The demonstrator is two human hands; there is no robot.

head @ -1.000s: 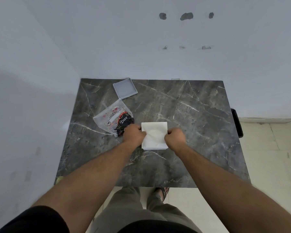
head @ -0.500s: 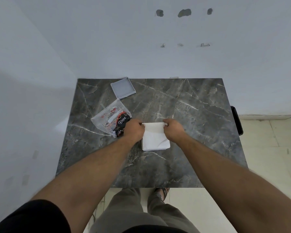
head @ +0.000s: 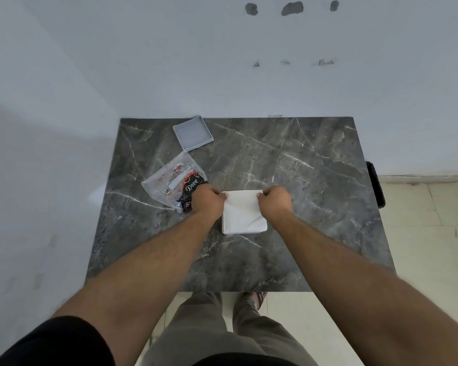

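A white folded napkin lies on the dark marble table, near its middle. My left hand pinches the napkin's far left corner. My right hand pinches the far right corner. The far edge of the top layer is held between the two hands, slightly raised, with a crease running across the sheet. The fingertips are hidden under the knuckles.
A clear plastic bag with a dark Dove packet inside lies just left of my left hand. A shallow grey square lid or tray sits at the table's far left. White walls stand behind and to the left. A black object hangs off the right edge.
My right hand has moved from the napkin's right side up to its far right corner. Both hands now hold the far edge. The left hand has hardly moved.
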